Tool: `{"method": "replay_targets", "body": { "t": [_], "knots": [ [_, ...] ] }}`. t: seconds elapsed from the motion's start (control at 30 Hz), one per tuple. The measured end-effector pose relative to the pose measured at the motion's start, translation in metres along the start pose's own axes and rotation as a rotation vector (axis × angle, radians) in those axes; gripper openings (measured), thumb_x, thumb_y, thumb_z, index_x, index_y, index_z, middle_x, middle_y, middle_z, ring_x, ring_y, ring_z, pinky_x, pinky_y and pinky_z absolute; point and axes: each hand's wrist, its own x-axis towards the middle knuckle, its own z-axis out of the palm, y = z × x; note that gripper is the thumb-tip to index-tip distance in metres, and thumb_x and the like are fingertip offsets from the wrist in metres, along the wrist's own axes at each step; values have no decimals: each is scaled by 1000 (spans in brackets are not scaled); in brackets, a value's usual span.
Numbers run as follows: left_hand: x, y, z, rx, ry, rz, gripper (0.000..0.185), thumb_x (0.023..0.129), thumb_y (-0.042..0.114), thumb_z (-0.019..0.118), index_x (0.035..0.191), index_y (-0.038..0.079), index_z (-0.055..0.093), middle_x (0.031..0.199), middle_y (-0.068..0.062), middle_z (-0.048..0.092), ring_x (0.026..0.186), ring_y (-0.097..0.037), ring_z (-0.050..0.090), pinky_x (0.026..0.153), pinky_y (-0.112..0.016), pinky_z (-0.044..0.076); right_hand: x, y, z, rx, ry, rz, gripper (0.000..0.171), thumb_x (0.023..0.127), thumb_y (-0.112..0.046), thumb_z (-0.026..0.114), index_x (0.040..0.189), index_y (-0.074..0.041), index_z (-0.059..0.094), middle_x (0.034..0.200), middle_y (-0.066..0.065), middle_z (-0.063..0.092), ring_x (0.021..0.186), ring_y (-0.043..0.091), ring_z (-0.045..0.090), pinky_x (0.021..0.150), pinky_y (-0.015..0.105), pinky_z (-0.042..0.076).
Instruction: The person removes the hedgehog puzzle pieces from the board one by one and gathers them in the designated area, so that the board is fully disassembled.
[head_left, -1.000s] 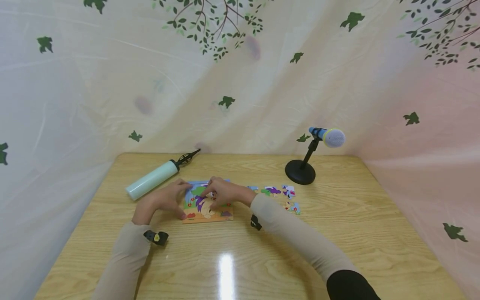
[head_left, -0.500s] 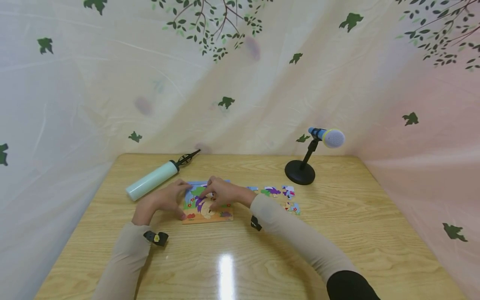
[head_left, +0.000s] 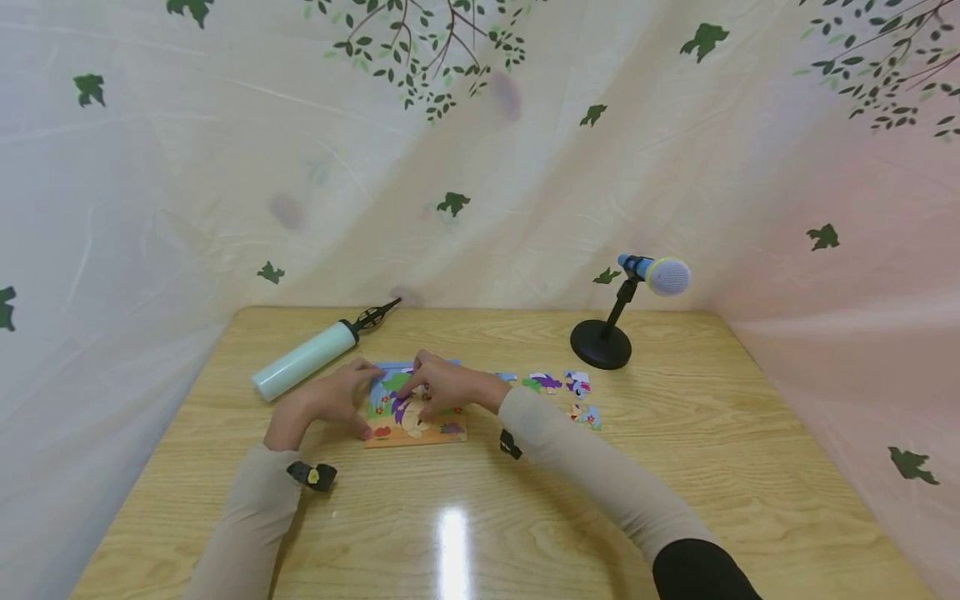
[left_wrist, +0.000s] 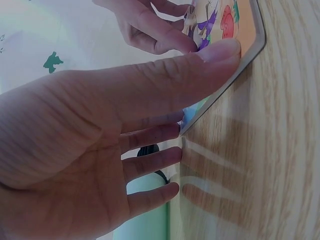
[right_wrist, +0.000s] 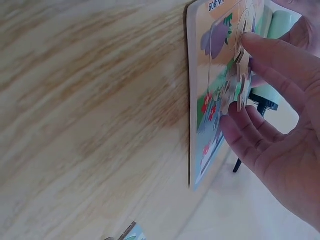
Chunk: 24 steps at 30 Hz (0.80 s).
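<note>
**Both hands at the puzzle board**

The light wooden tabletop [head_left: 675,467] carries a rectangular colourful cartoon puzzle board [head_left: 414,417] lying flat near its middle. The left hand [head_left: 333,398], fingers straight, steadies the board's left edge, thumb on its near corner. The right hand [head_left: 444,386] pinches a small cardboard puzzle piece [right_wrist: 235,90] tilted over the board. A pale green cylindrical pump [head_left: 303,360] lies toward the far left corner; loose pieces [head_left: 562,385] lie right of the board.

Light wood-grain surface [head_left: 675,467]. Lying directly on it: puzzle board [head_left: 415,429] near centre; loose puzzle pieces [head_left: 558,385] just right of the board; pale green pump [head_left: 303,360] to the board's left rear; microphone stand [head_left: 600,344] at right rear.
</note>
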Motion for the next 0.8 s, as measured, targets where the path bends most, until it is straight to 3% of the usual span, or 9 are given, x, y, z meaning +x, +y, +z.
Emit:
{"method": "replay_targets", "body": {
  "t": [0.3,0.57,0.8],
  "knots": [
    [1,-2,2,4,-2,11,103,71,26,93,152,-7,38,146,-25,42,136,-43,42,119,-62,35,-2,1,2,-15,26,-6,48,84,-8,80,130,-17,71,119,9,45,101,14,41,79,17,45],
    [1,-3,2,5,7,16,102,70,24,93,151,-7,39,146,-26,42,137,-45,41,119,-63,34,-8,-2,2,-48,62,-26,47,85,-1,77,130,-13,70,121,11,44,100,15,38,75,20,40],
    [1,-3,2,15,11,17,101,70,24,93,151,-6,40,145,-26,42,136,-45,42,119,-63,35,-14,-3,3,-68,118,-30,44,85,-2,77,127,-12,71,119,10,47,102,17,41,80,22,41]
  ]
}}
